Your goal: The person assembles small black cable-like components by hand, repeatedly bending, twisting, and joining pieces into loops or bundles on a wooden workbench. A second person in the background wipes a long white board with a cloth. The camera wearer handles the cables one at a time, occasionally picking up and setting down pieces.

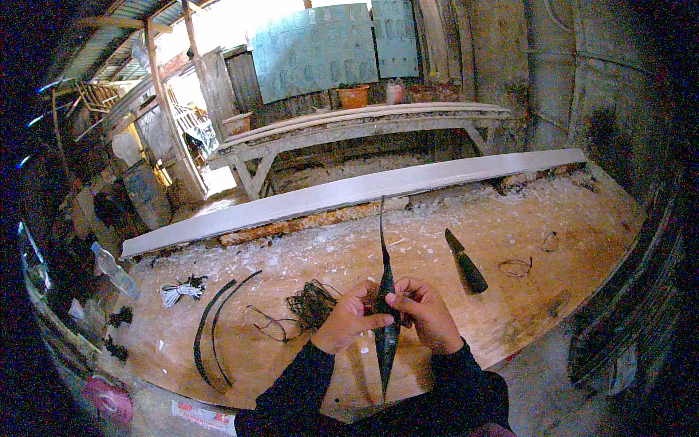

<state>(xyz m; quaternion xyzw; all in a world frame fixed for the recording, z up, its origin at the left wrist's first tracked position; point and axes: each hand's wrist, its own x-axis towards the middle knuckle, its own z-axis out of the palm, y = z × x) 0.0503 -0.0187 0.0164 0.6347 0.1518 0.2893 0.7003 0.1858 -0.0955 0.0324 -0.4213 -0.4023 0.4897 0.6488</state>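
Observation:
My left hand [346,317] and my right hand [424,314] meet near the front middle of a plywood tabletop [291,364]. Between their pinched fingers is a long black strip [386,341], wide in the middle and tapering to a point at each end. It stretches from near my body toward the far side. Right of the hands lies a dark knife-like tool [466,264], broad at its near end. Beside my left hand is a tangle of black cord [309,302]. Two curved black strips [206,324] lie farther left.
A long white beam [349,191] runs along the table's far edge, with pale scraps before it. At left are a white-and-black cord bundle [182,290] and a clear plastic bottle [115,271]. Thin loops [515,268] lie at right. A bench [328,131] with pots stands behind.

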